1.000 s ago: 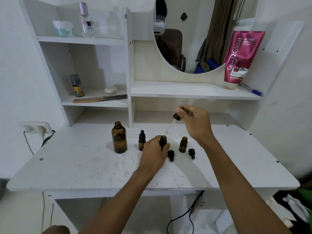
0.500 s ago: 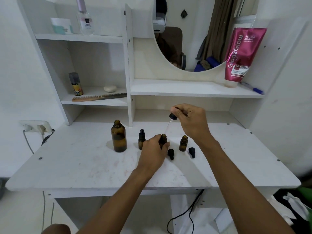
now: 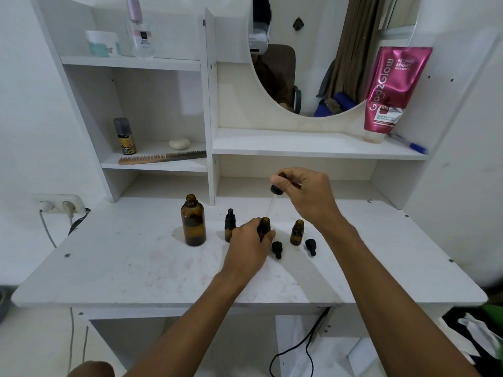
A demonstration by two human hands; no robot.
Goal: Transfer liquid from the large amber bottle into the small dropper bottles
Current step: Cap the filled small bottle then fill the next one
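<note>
The large amber bottle stands open on the white desk. To its right is a small capped dropper bottle. My left hand grips an open small amber bottle on the desk. My right hand pinches the black bulb of a dropper above it, with the glass pipette slanting down towards that bottle's mouth. A third small bottle stands open further right. Two loose black dropper caps lie beside it.
Shelves rise behind the desk with a comb, a spray can, a soap bar, a perfume bottle, a jar and a pink tube. A wall socket sits left. A cable hangs under the desk.
My right hand has shifted the dropper a little left, bringing the pipette tip down to the mouth of the bottle held by my left hand. The left hand stays put.
</note>
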